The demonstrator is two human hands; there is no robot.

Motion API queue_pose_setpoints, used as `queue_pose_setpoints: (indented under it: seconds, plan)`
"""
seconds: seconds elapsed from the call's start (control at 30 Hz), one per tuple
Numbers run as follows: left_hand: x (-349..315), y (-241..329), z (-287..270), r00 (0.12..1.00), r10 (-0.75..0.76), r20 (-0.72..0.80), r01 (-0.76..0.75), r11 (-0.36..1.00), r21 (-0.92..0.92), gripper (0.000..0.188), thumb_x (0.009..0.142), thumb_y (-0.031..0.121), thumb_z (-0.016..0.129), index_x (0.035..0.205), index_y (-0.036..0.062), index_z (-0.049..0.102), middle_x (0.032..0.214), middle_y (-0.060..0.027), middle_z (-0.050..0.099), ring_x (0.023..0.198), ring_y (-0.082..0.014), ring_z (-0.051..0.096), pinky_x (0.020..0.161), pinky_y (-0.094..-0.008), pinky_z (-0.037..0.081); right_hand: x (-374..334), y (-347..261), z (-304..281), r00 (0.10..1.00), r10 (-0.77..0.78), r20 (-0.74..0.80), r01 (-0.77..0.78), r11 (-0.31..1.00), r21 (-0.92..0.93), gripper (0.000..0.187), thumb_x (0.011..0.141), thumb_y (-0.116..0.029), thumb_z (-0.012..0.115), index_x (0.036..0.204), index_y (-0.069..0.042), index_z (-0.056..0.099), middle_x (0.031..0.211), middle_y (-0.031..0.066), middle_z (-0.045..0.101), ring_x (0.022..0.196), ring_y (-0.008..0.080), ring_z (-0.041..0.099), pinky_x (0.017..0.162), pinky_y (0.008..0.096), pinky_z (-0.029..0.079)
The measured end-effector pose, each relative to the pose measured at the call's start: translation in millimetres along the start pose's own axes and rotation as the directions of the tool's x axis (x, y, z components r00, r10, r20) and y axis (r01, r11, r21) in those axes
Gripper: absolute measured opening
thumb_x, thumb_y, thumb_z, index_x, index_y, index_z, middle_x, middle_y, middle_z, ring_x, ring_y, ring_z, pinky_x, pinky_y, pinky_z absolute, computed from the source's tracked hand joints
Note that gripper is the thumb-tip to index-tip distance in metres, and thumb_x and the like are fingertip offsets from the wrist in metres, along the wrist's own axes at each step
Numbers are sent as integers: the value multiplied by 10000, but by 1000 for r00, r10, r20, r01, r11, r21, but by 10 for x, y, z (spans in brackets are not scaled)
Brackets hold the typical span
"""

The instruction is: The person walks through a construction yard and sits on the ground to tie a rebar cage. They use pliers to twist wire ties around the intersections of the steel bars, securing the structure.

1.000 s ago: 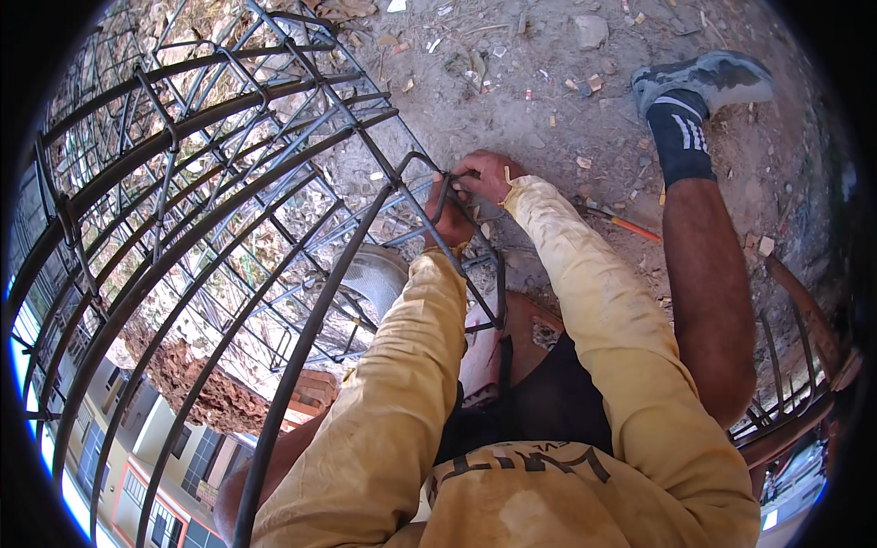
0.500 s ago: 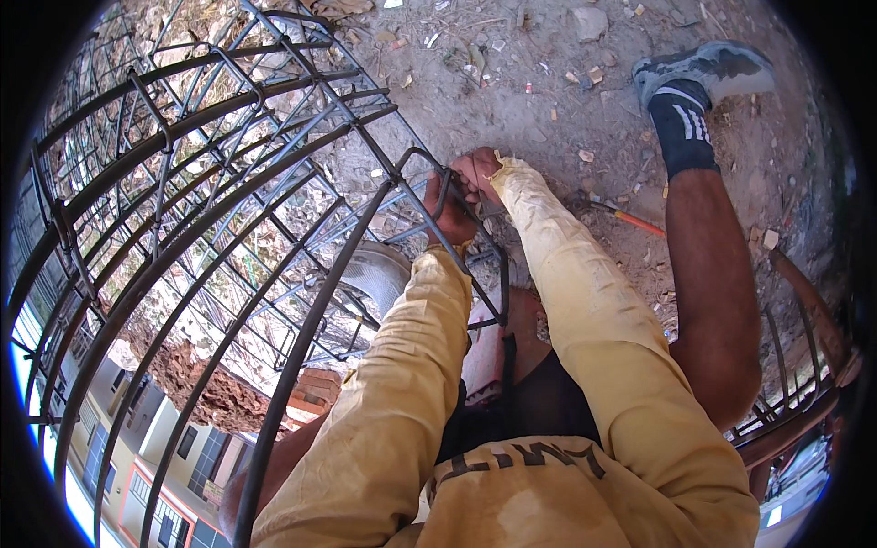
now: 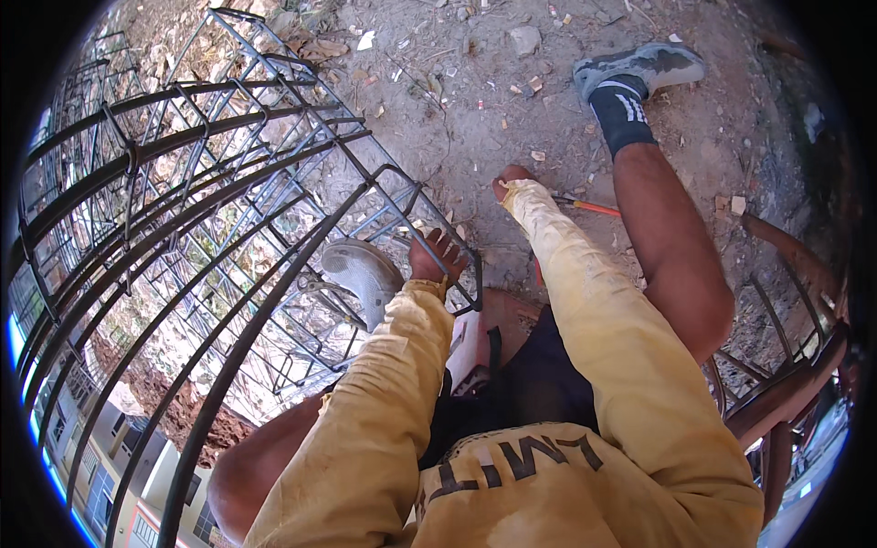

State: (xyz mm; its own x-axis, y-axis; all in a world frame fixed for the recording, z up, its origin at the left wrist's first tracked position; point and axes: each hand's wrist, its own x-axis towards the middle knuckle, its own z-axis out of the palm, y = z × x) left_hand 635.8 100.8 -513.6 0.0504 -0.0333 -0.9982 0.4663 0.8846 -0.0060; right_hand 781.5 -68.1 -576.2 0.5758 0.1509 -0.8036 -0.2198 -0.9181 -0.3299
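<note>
A long cage of dark steel reinforcing bars (image 3: 265,356) with bent square stirrups runs along my left side. At its near end my left hand (image 3: 433,255) is closed round a stirrup bar, its fingers curled over the steel. My right hand (image 3: 513,179) is off the cage, over the dirt farther right; its fingers are mostly hidden, so its grip does not show. Just beside the right cuff lies a tool with an orange handle (image 3: 598,208) on the ground, partly covered by my forearm. A second red-orange piece shows on the other side of that forearm.
My shod right foot (image 3: 639,68) is planted on the littered dirt (image 3: 475,110). A grey shoe (image 3: 364,274) shows beside the cage bars. Bricks and rubble (image 3: 174,402) lie at lower left, and a brown curved metal frame (image 3: 790,384) stands at right.
My right hand has left the stirrup and moved right, toward the orange-handled tool. My left hand stays at the cage end. The whole view has shifted somewhat.
</note>
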Motion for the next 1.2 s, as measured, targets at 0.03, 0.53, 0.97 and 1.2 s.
queue_pose_setpoints:
  seconds: [0.03,0.53,0.97,1.2]
  plan:
    - [-72,69,-123,1000,-9,3,9,1000,-19,660,931,588,294,1459,194,335,1347,-79,453,1146,-309,451,1014,-571,301,-179,-24,-177,995,98,-24,-98,995,3,325,825,-312,619,869,2,691,935,231,686,926,366,672,838,447,521]
    - [-2474,410,442,932,133,338,-340,-7,940,553,968,470,481,1303,32,526,1221,-140,602,1102,-276,583,936,-378,450,-719,834,-533,969,200,143,-147,938,-316,435,819,-264,592,1241,-163,587,1294,90,594,1221,280,544,1009,417,441]
    - [-4663,1012,637,734,289,615,-79,-862,500,553,852,497,661,1103,5,646,1010,-202,677,950,-321,661,823,-388,520,-2002,-51,-978,873,-339,-351,452,832,321,416,792,-432,686,955,-54,635,861,190,613,808,344,601,740,416,472]
    - [-5020,1108,495,364,397,842,-476,-698,535,751,857,507,667,1363,-9,460,1206,-238,609,1128,-307,598,949,-403,478,-2646,-77,-1451,178,-445,-878,885,463,-55,295,930,-287,615,888,5,602,821,113,544,690,233,504,658,360,434]
